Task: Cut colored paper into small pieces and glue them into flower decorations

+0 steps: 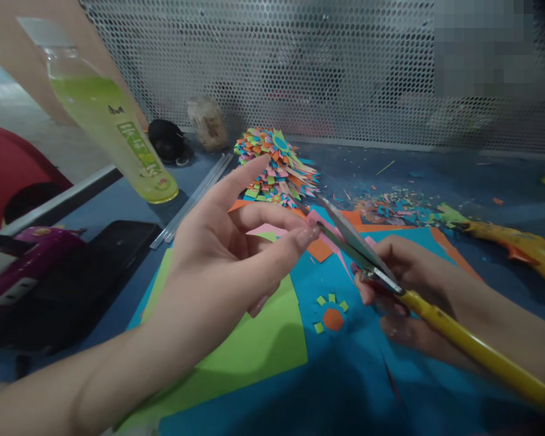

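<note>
My left hand [236, 242] pinches a small piece of pink paper [318, 219] between thumb and a finger, its index finger stretched out above. My right hand [404, 284] is closed round a pair of scissors [381, 275] with a yellow handle. The blades are parted, and their tips reach up to the pink paper by my left fingertips. Below lie blue paper [272, 402] and a lime green sheet [254, 345]. On the blue paper sits an orange paper disc [333, 319] with several small green squares arranged partly around it.
Behind my hands stands a mound of multicoloured paper pieces [277, 163]. Paper scraps [399, 206] lie to its right, near a yellow glue gun [518, 242]. On the left are a drink bottle [113, 127], clear sticks [195, 197] and a black phone [95, 272]. A perforated metal panel [300, 66] closes the back.
</note>
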`<action>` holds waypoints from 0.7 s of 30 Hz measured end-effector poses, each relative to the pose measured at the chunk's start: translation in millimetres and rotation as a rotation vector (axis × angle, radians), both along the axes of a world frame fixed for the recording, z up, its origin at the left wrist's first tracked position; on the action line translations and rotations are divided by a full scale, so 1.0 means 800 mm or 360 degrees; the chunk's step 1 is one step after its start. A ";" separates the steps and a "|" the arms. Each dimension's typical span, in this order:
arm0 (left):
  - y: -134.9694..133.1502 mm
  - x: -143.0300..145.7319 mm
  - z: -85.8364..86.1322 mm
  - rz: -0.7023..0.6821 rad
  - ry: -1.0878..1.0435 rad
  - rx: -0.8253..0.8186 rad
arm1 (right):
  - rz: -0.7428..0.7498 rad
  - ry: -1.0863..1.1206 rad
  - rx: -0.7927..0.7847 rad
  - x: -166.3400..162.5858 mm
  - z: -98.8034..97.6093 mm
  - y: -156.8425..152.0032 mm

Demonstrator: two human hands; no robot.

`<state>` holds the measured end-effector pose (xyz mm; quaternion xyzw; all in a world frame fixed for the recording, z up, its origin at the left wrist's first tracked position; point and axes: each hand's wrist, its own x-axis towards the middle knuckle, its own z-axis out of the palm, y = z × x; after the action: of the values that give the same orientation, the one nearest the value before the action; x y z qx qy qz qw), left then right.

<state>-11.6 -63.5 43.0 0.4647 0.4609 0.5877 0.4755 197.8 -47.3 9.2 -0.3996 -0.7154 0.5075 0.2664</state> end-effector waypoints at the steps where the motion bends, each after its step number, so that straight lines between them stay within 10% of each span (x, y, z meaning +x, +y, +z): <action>1: 0.000 0.000 0.000 0.0001 0.0003 0.0002 | 0.0018 -0.0028 -0.0017 0.000 0.000 0.000; 21: 0.000 0.000 0.003 0.0017 0.0035 -0.0015 | 0.0057 -0.0010 -0.0217 0.002 0.005 -0.001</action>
<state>-11.7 -63.9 45.6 0.4664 0.4714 0.5830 0.4694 199.7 -47.9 12.8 -0.4056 -0.6870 0.5585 0.2271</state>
